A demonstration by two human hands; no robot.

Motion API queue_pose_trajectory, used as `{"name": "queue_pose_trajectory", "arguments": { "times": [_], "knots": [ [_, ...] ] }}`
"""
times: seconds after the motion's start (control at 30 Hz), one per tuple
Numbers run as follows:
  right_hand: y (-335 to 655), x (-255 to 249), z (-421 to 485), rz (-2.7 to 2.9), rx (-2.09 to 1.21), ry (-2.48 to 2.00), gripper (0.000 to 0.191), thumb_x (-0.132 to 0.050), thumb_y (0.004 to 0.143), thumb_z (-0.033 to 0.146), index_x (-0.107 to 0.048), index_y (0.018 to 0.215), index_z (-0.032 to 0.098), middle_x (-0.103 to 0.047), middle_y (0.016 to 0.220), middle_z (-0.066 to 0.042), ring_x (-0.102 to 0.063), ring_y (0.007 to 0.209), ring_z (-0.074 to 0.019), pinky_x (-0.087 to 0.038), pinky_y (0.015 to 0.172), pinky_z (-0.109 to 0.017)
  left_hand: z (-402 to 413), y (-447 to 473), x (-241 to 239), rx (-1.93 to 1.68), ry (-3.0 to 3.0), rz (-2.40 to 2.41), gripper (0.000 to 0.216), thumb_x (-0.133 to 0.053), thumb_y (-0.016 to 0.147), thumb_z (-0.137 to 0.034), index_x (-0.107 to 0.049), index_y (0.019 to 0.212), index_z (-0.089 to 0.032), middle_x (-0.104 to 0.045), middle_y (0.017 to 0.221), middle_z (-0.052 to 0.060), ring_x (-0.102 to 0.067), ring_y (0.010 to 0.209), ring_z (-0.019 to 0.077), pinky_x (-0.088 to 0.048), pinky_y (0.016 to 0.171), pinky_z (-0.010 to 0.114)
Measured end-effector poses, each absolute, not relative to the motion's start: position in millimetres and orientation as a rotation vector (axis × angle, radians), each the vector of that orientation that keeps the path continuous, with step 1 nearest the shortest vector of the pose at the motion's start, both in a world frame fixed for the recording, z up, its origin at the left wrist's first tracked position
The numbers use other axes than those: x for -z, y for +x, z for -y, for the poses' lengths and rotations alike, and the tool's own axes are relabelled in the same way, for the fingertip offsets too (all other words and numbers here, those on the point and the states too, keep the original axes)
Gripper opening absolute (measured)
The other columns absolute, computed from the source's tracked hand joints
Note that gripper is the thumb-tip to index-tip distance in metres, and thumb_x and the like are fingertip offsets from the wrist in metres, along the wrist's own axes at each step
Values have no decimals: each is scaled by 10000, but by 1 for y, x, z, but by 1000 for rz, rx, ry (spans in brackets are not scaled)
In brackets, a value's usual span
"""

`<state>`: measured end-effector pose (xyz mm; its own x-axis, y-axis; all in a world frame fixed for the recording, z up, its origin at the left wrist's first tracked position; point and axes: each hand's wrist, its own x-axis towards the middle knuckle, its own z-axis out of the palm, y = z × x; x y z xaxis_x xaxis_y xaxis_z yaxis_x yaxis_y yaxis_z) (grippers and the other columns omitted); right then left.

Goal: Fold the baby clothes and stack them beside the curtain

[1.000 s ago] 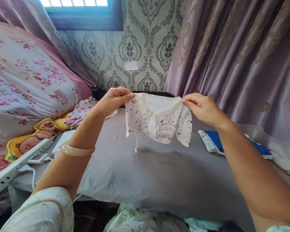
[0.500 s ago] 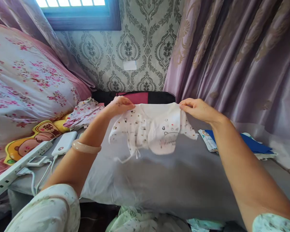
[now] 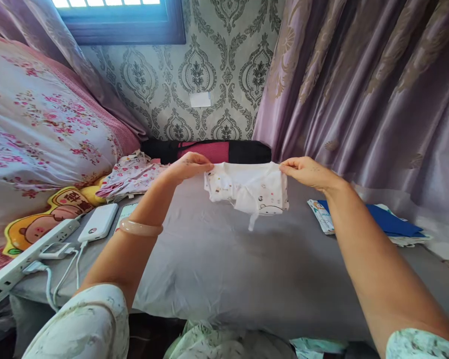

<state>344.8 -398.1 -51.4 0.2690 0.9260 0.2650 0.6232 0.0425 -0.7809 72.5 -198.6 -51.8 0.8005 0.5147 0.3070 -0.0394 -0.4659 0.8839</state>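
Observation:
A small white baby shirt (image 3: 247, 187) with tiny printed figures hangs stretched between my two hands above the grey-covered bed surface. My left hand (image 3: 190, 165) pinches its left shoulder between thumb and fingers. At the right shoulder, my right hand (image 3: 303, 171) grips it the same way. The lower part and sleeves look bunched or swung back, and a thin tie dangles from the bottom edge. Whether the hem touches the grey sheet (image 3: 217, 269) I cannot tell.
At left lie a power strip (image 3: 33, 262) with cables, a white power bank (image 3: 98, 222), a yellow cartoon cushion (image 3: 37, 227) and printed clothes (image 3: 129, 174). On the right is a pile with blue cloth (image 3: 389, 222). A black and pink roll (image 3: 205, 149) lies against the wall.
The shirt's body and sleeves, hanging wide and lower before, are now drawn up into a shorter, narrower shape. Both hands keep hold of the shoulders, the left slightly further right.

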Motion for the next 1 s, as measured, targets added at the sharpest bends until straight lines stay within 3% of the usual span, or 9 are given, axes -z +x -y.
{"name": "queue_pose_trajectory", "arguments": {
  "times": [0.07, 0.2, 0.33, 0.6, 0.7, 0.83, 0.93, 1.0],
  "knots": [
    [343, 49, 401, 1462, -468, -1657, 394, -694, 708, 595, -728, 852, 230, -709, 848, -37, -631, 893, -225, -480, 845, -378, 198, 72, 53, -671, 1960, -374, 227, -758, 684, -358, -716, 726, -139, -689, 761, 52, -635, 800, 184, -480, 735, 291],
    [345, 47, 406, 1489, -585, -1494, 452, -673, 708, 631, -724, 918, 235, -712, 886, -46, -624, 940, -229, -480, 858, -372, 198, 74, 55, -671, 1757, -137, 268, -763, 688, -406, -725, 786, -159, -699, 930, 85, -629, 899, 197, -474, 820, 337],
    [354, 55, 394, 1393, -480, -1549, 414, -683, 694, 619, -708, 814, 224, -696, 837, -30, -610, 863, -200, -463, 845, -353, 187, 85, 63, -698, 1627, -271, 301, -805, 632, -395, -708, 761, -141, -678, 769, 48, -601, 721, 136, -464, 736, 289],
    [356, 74, 366, 1362, 56, -1726, 298, -520, 857, 454, -619, 817, 176, -579, 675, 3, -484, 610, -134, -372, 598, -271, 179, 106, 79, -880, 1626, -348, 299, -743, 682, -410, -637, 761, -141, -607, 694, -12, -524, 607, 78, -415, 612, 217],
    [350, 77, 359, 1318, 327, -1773, 242, -479, 887, 385, -606, 846, 183, -588, 682, -8, -500, 616, -149, -371, 609, -279, 181, 113, 80, -994, 1676, -361, 279, -683, 730, -401, -621, 785, -135, -585, 672, -16, -493, 579, 75, -388, 575, 209],
    [337, 82, 358, 1308, 583, -1688, 270, -386, 937, 375, -578, 869, 198, -641, 817, -65, -571, 767, -191, -416, 697, -302, 187, 118, 84, -1203, 1754, -401, 210, -610, 790, -352, -590, 766, -144, -502, 606, -46, -426, 541, 63, -318, 512, 186],
    [325, 80, 370, 1346, 654, -1621, 309, -359, 954, 412, -579, 886, 205, -648, 877, -79, -582, 828, -201, -433, 725, -315, 199, 104, 83, -1317, 1844, -447, 196, -594, 809, -344, -589, 761, -154, -460, 583, -54, -405, 530, 63, -286, 479, 179],
    [319, 73, 384, 1366, 569, -1626, 326, -404, 940, 466, -597, 891, 208, -643, 809, -54, -580, 758, -188, -439, 678, -305, 212, 83, 74, -1276, 1911, -469, 218, -606, 808, -372, -619, 787, -155, -504, 607, -39, -441, 543, 69, -315, 479, 177]
  ]
}}
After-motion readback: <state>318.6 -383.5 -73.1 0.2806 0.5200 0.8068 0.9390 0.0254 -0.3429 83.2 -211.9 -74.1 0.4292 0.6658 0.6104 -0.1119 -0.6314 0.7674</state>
